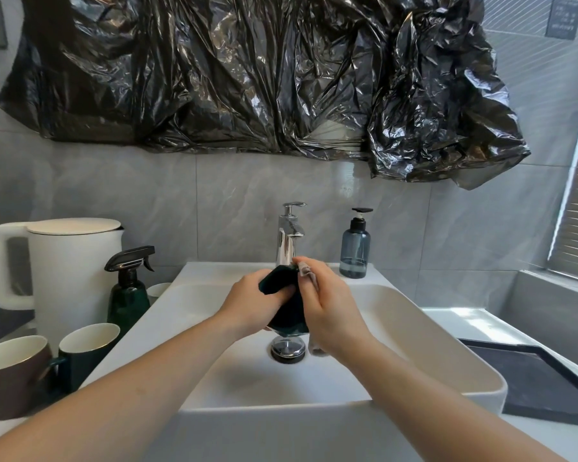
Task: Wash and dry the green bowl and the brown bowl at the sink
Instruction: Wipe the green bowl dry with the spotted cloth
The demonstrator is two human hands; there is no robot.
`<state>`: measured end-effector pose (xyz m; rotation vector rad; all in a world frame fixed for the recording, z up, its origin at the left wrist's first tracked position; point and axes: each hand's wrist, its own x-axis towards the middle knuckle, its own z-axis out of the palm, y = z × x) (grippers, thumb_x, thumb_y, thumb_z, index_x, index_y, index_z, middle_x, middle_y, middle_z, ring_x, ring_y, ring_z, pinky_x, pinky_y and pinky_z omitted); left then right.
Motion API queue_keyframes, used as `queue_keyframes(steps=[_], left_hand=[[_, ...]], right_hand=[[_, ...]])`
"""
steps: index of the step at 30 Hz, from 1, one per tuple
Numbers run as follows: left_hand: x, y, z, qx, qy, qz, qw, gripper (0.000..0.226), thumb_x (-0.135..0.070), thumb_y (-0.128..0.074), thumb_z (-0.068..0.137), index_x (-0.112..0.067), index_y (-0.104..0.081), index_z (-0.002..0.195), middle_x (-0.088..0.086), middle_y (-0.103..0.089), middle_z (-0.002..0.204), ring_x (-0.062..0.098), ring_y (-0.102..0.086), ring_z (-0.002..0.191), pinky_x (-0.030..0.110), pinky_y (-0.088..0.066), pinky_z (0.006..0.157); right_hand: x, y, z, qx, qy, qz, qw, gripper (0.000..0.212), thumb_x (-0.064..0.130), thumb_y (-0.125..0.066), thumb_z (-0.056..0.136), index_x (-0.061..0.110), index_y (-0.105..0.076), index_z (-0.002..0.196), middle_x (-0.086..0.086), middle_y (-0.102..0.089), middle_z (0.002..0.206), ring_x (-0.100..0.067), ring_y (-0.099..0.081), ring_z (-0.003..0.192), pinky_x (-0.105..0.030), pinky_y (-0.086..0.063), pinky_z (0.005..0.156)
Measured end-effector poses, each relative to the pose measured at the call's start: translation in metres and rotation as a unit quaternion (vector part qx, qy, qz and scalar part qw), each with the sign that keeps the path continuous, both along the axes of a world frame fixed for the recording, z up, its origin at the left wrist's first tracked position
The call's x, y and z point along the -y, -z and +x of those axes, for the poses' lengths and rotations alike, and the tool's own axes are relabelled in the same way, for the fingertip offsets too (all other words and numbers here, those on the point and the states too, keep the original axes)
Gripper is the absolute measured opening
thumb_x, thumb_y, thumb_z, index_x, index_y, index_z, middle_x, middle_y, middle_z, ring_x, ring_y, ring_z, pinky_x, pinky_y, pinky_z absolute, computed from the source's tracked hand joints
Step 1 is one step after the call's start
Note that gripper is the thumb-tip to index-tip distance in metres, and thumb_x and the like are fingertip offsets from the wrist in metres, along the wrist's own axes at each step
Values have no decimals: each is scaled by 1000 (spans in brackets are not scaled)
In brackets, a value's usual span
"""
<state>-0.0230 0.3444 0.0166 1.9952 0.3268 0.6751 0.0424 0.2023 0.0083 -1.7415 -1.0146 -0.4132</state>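
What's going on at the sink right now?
Left hand grips green bowl over sink. Right hand holds cloth against it. Faucet off.

Centre of frame: the basin, with the drain plug in its floor and the faucet on the ledge at its back. Above the drain, the left hand and right hand flank a bowl; a cloth lies against the right hand. Right of the faucet: a pump bottle. Left of the basin: a spray bottle, with a kettle further left. Lower left: two mugs side by side. Lower right: a tray. Upper frame: plastic sheeting on the wall.
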Motion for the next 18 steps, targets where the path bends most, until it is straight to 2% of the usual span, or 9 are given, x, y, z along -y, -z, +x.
queue_keyframes(steps=[2, 5, 7, 9, 10, 12, 14, 16, 18], left_hand=[[-3, -1, 0, 29, -59, 25, 998, 16, -35, -67, 99, -23, -76, 93, -1, -77, 91, 26, -70, 92, 39, -57, 80], [-6, -2, -1, 39, -98, -30, 994, 20, -33, -63, 102, -21, -75, 90, 1, -76, 90, 27, -67, 90, 37, -55, 81], [-9, -3, 0, 33, -126, -82, 988, 22, -36, -60, 104, -22, -73, 93, 3, -75, 98, 30, -67, 97, 41, -58, 90], [-12, -4, -1, 35, -140, -131, 981, 23, -38, -56, 106, -26, -66, 89, 6, -72, 103, 34, -66, 103, 48, -58, 96], [-12, -5, -1, 44, -131, -158, 978, 24, -38, -54, 107, -27, -64, 88, 7, -71, 103, 35, -67, 102, 50, -60, 94], [-7, -6, -3, 45, -91, -198, 975, 20, -35, -54, 108, -25, -67, 95, 7, -73, 102, 35, -71, 97, 50, -64, 83], [-3, -2, 0, 16, -74, -127, 989, 21, -34, -55, 107, -24, -70, 98, 6, -76, 102, 31, -71, 95, 46, -64, 83], [0, 2, 1, 0, -73, -48, 996, 23, -35, -55, 105, -24, -73, 96, 1, -77, 99, 26, -71, 95, 40, -60, 87], [1, 1, 2, 7, -74, -37, 997, 22, -34, -56, 104, -24, -74, 95, 0, -76, 96, 26, -70, 95, 38, -58, 86]], right_hand=[[-1, -1, -2, 3, -20, -2, 1000, 36, 23, -43, 110, 20, -60, 141, 8, -60, 141, -2, -52, 131, -22, -39, 112], [0, -3, -10, -30, -54, -16, 998, 40, 25, -45, 109, 28, -50, 149, 15, -51, 149, 4, -43, 140, -22, -34, 118], [2, -4, -14, -67, -87, -37, 993, 39, 27, -44, 110, 51, -40, 141, 33, -46, 143, 20, -38, 134, -11, -30, 112], [4, -4, -15, -80, -107, -58, 989, 46, 22, -41, 111, 60, -27, 134, 49, -36, 132, 36, -31, 123, 2, -25, 102], [4, -3, -15, -77, -114, -63, 988, 49, 21, -40, 112, 56, -24, 141, 49, -33, 136, 36, -28, 124, 3, -24, 104], [2, -2, -16, -61, -112, -69, 989, 56, 25, -39, 112, 38, -16, 160, 35, -22, 159, 23, -15, 144, -10, -17, 120], [0, -4, -16, -7, -69, -73, 995, 61, 33, -36, 111, 25, -12, 166, 22, -5, 170, 10, 0, 154, -22, -7, 127], [1, -5, -15, 13, -52, -59, 997, 62, 38, -34, 108, 22, -18, 166, 19, -6, 171, 8, 2, 155, -23, -4, 128], [3, -6, -14, 5, -54, -55, 997, 63, 40, -33, 106, 22, -20, 165, 17, -10, 171, 8, -1, 155, -24, -6, 129]])
